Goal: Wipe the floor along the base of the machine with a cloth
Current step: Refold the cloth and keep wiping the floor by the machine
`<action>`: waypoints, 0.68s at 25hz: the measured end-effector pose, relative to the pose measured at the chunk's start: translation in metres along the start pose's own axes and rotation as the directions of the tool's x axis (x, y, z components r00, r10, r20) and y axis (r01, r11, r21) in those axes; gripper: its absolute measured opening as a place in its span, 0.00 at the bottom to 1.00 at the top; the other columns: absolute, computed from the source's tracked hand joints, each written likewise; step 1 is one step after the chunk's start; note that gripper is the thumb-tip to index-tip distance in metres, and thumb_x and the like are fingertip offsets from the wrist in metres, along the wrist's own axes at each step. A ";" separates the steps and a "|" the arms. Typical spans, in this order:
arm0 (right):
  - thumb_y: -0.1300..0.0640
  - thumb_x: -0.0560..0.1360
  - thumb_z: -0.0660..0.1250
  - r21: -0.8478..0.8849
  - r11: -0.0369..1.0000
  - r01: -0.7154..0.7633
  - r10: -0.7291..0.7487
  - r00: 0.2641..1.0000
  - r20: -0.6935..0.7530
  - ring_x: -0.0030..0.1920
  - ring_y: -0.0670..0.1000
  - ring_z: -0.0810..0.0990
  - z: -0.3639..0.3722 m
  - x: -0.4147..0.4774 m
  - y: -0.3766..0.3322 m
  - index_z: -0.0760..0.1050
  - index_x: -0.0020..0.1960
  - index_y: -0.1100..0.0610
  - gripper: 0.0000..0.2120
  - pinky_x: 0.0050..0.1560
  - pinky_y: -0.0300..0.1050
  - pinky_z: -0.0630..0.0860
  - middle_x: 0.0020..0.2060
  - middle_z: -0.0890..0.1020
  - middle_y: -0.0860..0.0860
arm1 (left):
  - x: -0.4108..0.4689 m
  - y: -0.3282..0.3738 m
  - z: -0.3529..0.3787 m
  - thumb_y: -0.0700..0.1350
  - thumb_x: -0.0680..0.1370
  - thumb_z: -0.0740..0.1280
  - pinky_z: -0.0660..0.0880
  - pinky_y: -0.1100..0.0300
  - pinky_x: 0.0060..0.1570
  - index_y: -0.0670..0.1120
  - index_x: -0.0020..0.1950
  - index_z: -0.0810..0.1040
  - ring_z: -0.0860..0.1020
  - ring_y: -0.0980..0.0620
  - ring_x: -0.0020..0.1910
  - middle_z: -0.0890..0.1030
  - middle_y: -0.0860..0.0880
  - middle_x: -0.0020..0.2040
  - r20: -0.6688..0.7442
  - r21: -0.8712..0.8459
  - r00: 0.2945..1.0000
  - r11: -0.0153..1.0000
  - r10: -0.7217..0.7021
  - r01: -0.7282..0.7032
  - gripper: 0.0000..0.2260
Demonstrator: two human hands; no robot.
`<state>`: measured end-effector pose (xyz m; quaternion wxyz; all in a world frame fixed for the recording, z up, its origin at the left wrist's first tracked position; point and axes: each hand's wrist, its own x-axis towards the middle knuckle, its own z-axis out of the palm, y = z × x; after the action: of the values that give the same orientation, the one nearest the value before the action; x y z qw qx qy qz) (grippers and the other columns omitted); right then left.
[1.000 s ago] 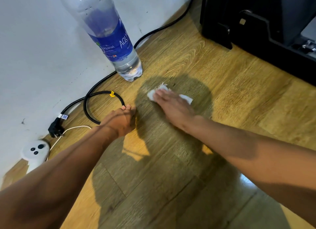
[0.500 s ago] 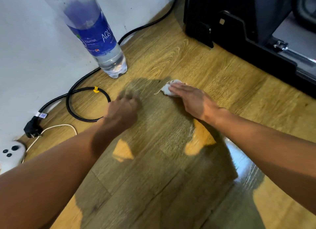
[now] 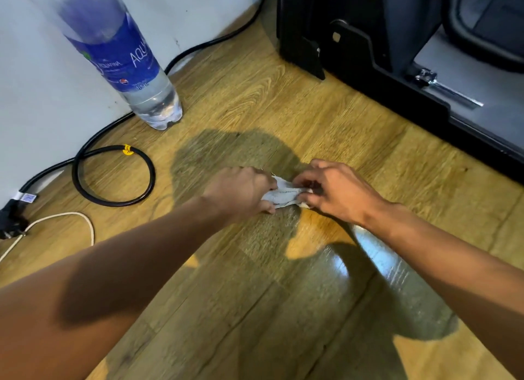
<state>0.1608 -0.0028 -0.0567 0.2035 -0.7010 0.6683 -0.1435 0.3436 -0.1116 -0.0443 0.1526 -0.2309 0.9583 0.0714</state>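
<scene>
A small white cloth (image 3: 283,194) is bunched between both my hands, just above the wooden floor (image 3: 283,110). My left hand (image 3: 241,191) grips its left end and my right hand (image 3: 337,191) pinches its right end. The black machine (image 3: 368,50) stands at the upper right, its base edge running diagonally down to the right, a hand's width or more beyond my right hand. Most of the cloth is hidden by my fingers.
A large water bottle (image 3: 127,68) with a blue label stands by the white wall at upper left. A black cable (image 3: 113,175) loops on the floor left of my hands, with a plug (image 3: 11,218) and a thin white cord (image 3: 71,218) at far left.
My left hand has moved right from the floor and taken hold of the cloth. My right hand has lifted from pressing the cloth flat and now pinches it. The view has shifted.
</scene>
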 end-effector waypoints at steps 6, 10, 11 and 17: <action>0.52 0.76 0.67 0.318 0.920 -0.227 0.245 0.969 -0.017 0.35 0.43 0.78 -0.026 0.002 0.003 0.76 0.50 0.50 0.04 0.35 0.41 0.76 0.40 0.80 0.46 | 0.010 -0.001 -0.025 0.52 0.79 0.63 0.79 0.53 0.39 0.54 0.68 0.73 0.82 0.48 0.38 0.84 0.48 0.48 -0.085 -0.461 0.990 0.885 -0.114 0.063 0.17; 0.59 0.73 0.71 0.516 0.810 -0.278 0.291 0.955 0.057 0.41 0.45 0.78 -0.051 0.005 0.005 0.77 0.49 0.51 0.08 0.42 0.41 0.77 0.43 0.80 0.47 | 0.020 0.002 -0.042 0.54 0.75 0.68 0.80 0.54 0.35 0.54 0.61 0.78 0.81 0.46 0.34 0.83 0.52 0.44 -0.032 -0.592 0.989 0.800 -0.147 0.100 0.15; 0.61 0.72 0.71 0.514 0.793 -0.326 0.276 0.946 0.172 0.43 0.47 0.78 -0.053 0.002 0.004 0.77 0.49 0.51 0.09 0.43 0.44 0.78 0.44 0.80 0.47 | 0.021 0.003 -0.043 0.55 0.74 0.70 0.80 0.52 0.39 0.54 0.56 0.80 0.82 0.46 0.38 0.83 0.53 0.43 0.045 -0.631 0.990 0.764 -0.136 0.134 0.12; 0.63 0.71 0.72 0.379 0.812 -0.444 0.242 0.847 0.473 0.46 0.47 0.79 -0.042 -0.019 -0.006 0.78 0.47 0.51 0.10 0.47 0.42 0.76 0.43 0.79 0.46 | 0.011 0.017 -0.024 0.53 0.67 0.76 0.66 0.67 0.32 0.53 0.49 0.80 0.74 0.64 0.32 0.77 0.59 0.36 0.286 -0.589 0.957 0.777 -0.055 0.221 0.13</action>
<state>0.1455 0.0121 -0.0159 0.5249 -0.5079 0.6733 -0.1151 0.3204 -0.1065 -0.0242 0.1946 -0.3270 0.8353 0.3968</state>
